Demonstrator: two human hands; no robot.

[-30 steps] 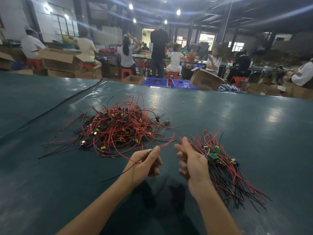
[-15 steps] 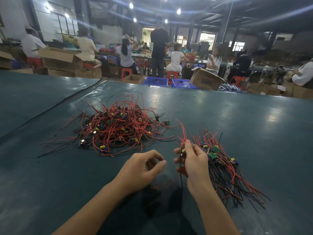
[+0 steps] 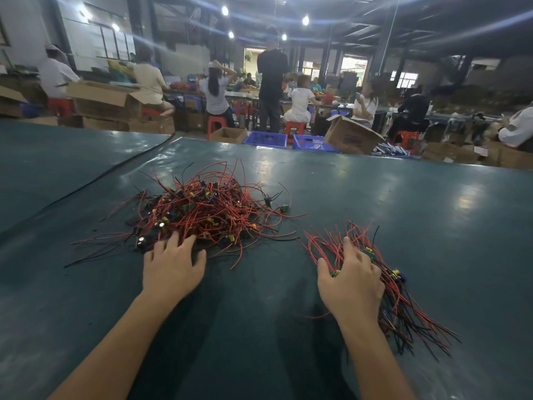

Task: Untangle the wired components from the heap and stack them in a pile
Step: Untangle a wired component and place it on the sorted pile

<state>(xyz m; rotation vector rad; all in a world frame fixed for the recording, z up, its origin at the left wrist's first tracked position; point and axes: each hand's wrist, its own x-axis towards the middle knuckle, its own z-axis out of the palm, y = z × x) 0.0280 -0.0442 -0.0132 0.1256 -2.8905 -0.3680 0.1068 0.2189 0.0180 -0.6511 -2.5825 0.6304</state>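
A tangled heap [image 3: 207, 212] of red and black wires with small green, yellow and blue parts lies on the dark green table [image 3: 375, 203], left of centre. My left hand [image 3: 173, 267] reaches into its near edge with fingers spread flat on the wires. To the right lies a straighter pile [image 3: 403, 295] of sorted wired components. My right hand [image 3: 350, 280] rests on top of that pile, fingers extended over it, with a small green part [image 3: 334, 273] showing by the thumb.
A seam [image 3: 95, 180] in the table cover runs diagonally at the left. Beyond the far edge stand blue crates [image 3: 265, 139], cardboard boxes [image 3: 352, 138] and several seated and standing people at other benches.
Both hands moved apart. The right hand laid the wired component it held onto the right pile. The left hand went forward to the heap's near edge.
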